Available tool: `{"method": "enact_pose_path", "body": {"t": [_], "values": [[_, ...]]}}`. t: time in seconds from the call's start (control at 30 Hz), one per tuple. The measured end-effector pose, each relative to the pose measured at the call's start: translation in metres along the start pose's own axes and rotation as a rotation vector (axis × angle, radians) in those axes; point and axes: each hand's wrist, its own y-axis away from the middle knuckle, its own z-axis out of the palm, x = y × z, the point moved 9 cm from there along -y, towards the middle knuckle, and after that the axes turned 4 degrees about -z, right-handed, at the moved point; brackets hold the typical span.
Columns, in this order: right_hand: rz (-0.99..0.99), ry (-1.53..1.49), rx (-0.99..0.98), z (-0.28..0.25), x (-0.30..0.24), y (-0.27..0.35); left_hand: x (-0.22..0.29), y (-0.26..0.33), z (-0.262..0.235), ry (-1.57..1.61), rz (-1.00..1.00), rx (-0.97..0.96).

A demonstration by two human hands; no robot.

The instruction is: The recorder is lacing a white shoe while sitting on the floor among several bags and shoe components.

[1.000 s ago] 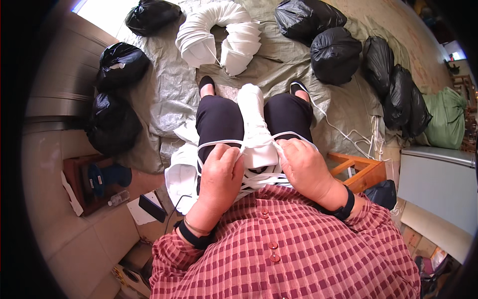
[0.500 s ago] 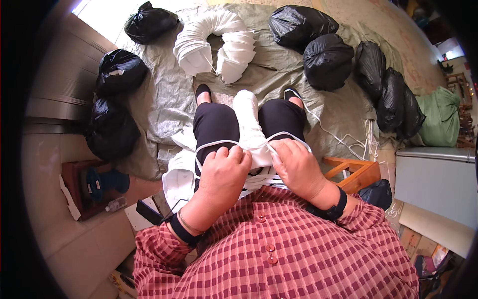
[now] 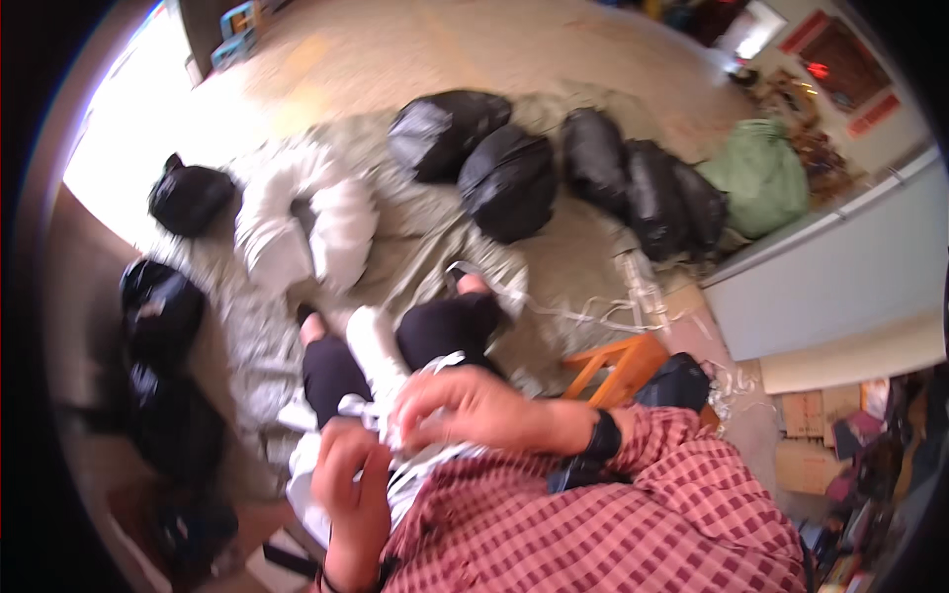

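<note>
I sit with my knees up, and a long white stuffed cloth piece [image 3: 374,348] lies between my legs. My left hand [image 3: 352,484] grips its near end and the white strips at my lap. My right hand [image 3: 473,407] is curled over the same bunch of white cloth and strips, just right of the left hand. The picture is blurred by motion, so the finger grip is hard to read in detail.
A white curved stuffed cushion [image 3: 297,225] lies ahead on a grey sheet [image 3: 425,237]. Several black filled bags [image 3: 506,178] and a green bag [image 3: 759,176] line the far side; more black bags [image 3: 158,308] stand at left. An orange wooden stool [image 3: 621,364] is at right.
The view has swung to the right and tilted. My right hand has moved leftward over the white bunch, and both hands sit closer together.
</note>
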Motion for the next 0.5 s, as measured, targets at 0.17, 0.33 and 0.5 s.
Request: {"method": "enact_pose_path", "body": {"t": [0.17, 0.33, 0.5], "values": [[0.164, 0.082, 0.295, -0.025, 0.035, 0.016, -0.056, 0.017, 0.053, 0.602, -0.506, 0.006], [0.206, -0.111, 0.294, -0.015, 0.034, 0.020, -0.063, 0.025, 0.049, 0.662, -0.561, 0.070], [0.206, -0.099, 0.296, -0.014, 0.035, 0.021, -0.063, 0.028, 0.048, 0.705, -0.579, 0.031]]}}
